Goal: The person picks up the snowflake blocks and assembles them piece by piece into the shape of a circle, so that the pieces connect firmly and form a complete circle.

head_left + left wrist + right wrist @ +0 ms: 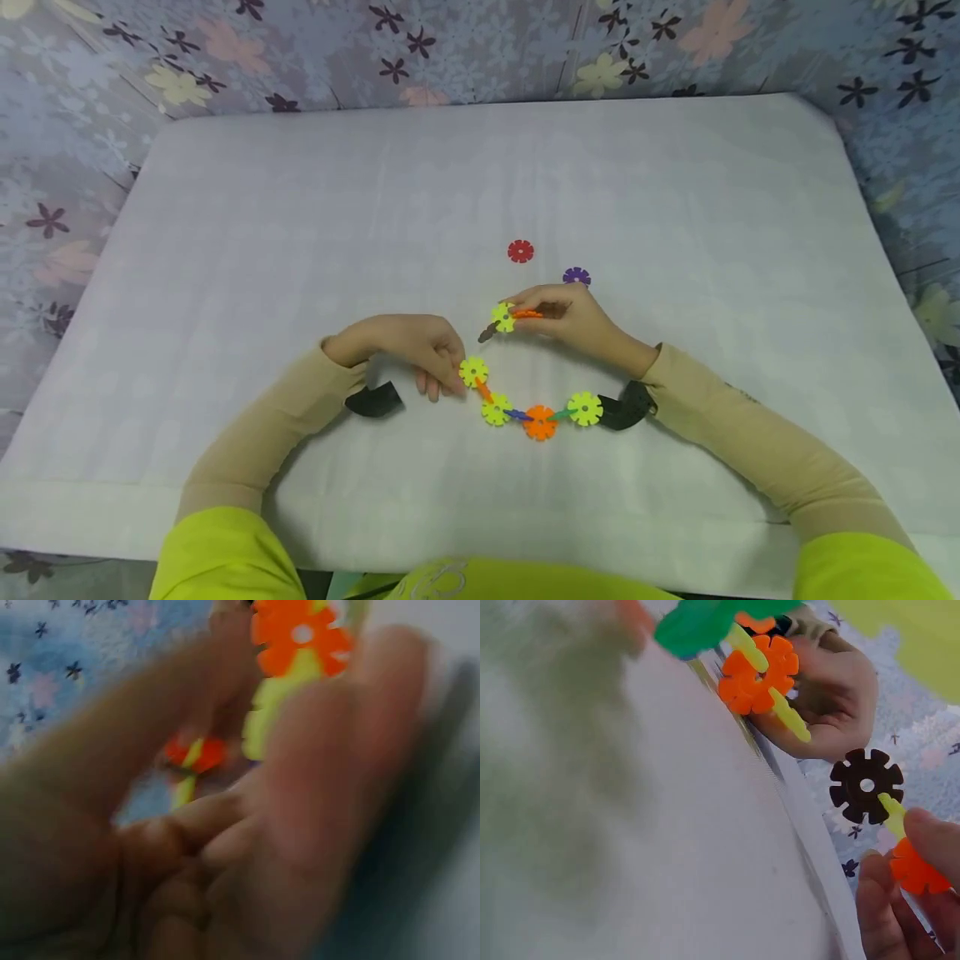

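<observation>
My left hand [423, 346] pinches one end of a curved chain of slotted plastic flower discs, by the yellow disc [473, 372]. From there the chain runs right through an orange disc [540, 422] and a green disc [561, 415] to a yellow disc [585, 409]. Higher and to the right, my right hand [577, 321] holds a shorter joined piece between thumb and fingers, at its orange disc [919, 868]. A yellow disc [503, 317] and a dark brown disc [867, 786] stick out beyond the fingertips. In the left wrist view, fingers partly cover the discs.
A loose red disc [521, 251] lies beyond the hands on the white-covered table [300, 208]. Just behind the right hand is a purple disc [577, 276], partly overlapped by it. Black flaps [375, 400] hang at both wrists.
</observation>
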`<state>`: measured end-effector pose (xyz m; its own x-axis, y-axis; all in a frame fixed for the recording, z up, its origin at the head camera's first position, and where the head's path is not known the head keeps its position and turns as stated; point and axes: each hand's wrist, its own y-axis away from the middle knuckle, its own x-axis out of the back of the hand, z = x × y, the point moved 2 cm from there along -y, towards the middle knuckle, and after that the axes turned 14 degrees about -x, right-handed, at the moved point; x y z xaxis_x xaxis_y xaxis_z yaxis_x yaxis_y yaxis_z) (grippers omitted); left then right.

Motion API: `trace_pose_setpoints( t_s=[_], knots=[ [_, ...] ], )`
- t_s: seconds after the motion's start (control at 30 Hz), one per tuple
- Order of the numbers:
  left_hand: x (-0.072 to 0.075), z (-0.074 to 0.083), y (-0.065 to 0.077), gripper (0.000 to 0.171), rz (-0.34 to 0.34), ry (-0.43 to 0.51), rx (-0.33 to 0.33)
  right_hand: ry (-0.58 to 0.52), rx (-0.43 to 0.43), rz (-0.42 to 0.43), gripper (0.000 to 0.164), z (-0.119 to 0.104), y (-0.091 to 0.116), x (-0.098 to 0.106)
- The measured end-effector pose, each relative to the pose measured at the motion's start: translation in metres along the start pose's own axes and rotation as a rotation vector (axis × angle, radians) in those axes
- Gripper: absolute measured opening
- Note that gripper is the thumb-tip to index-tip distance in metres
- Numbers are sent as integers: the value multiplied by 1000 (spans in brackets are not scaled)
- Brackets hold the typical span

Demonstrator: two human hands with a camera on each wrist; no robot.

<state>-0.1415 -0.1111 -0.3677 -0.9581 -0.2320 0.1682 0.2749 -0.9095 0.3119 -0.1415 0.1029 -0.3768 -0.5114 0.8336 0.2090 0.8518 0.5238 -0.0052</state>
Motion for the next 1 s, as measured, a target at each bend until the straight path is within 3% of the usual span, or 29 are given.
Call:
trace_pose_setpoints(
  t_s=[0.07,0.13,0.27,0.4,0.5,0.63,0.77,1.0],
  knots=[
    [-2,-4,-4,16,-46,77,-29,-6,0,-33,16,6,-1,0],
    [-1,-7,-8,13,-28,138,-47,-13,2,-44,17,11,-2,0],
    [5,-12,-11,8,59,244,-77,-40,15,-38,14,15,-3,1],
    [12,-16,-11,7,167,294,-191,-92,-15,-3,12,15,-3,2],
    [14,-19,-10,9,207,292,-263,-142,-47,30,10,15,-3,3],
    [15,-22,-10,8,266,299,-300,-167,-56,93,10,14,-3,4],
    [14,-23,-11,4,372,299,-332,-138,-29,157,13,15,-3,5],
    [8,-23,-16,5,582,165,-431,-154,-40,204,25,15,-4,5]
  ],
)
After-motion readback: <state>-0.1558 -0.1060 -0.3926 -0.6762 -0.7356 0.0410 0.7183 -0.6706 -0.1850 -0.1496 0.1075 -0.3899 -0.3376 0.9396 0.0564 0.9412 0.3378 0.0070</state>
